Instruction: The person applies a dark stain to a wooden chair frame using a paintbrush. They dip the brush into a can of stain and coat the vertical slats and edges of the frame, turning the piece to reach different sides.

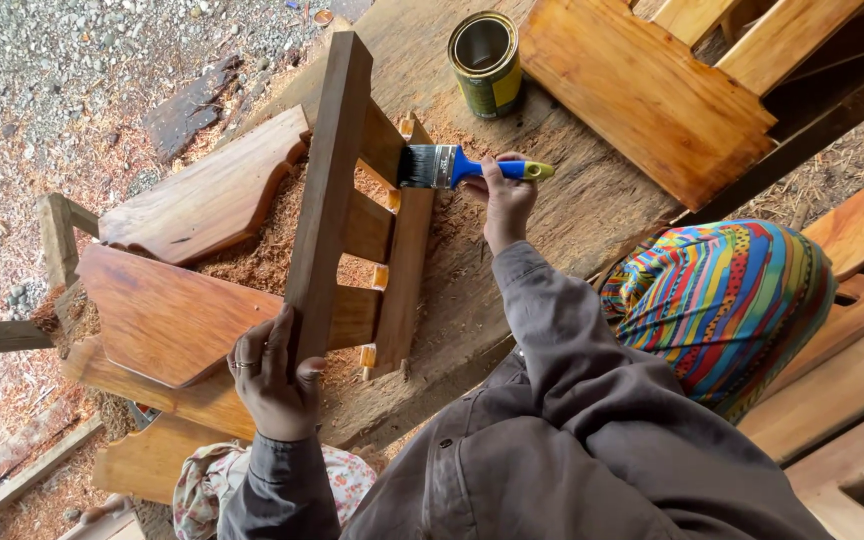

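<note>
My left hand (274,375) grips the near end of a dark wooden frame (330,190) made of two long rails joined by short crosspieces, tilted up on the rough plank bench (552,200). My right hand (505,196) holds a paintbrush (457,166) with a blue and yellow handle. Its dark bristles touch the frame's far rail near the top crosspiece. An open metal can (487,62) with a yellow label stands on the bench beyond the brush.
Glossy shaped wooden boards (177,310) lie left of the frame among sawdust. More varnished panels (642,90) rest at the upper right and slatted pieces (852,300) at the right. Gravel ground (62,70) fills the upper left. A striped colourful cloth (722,300) covers my knee.
</note>
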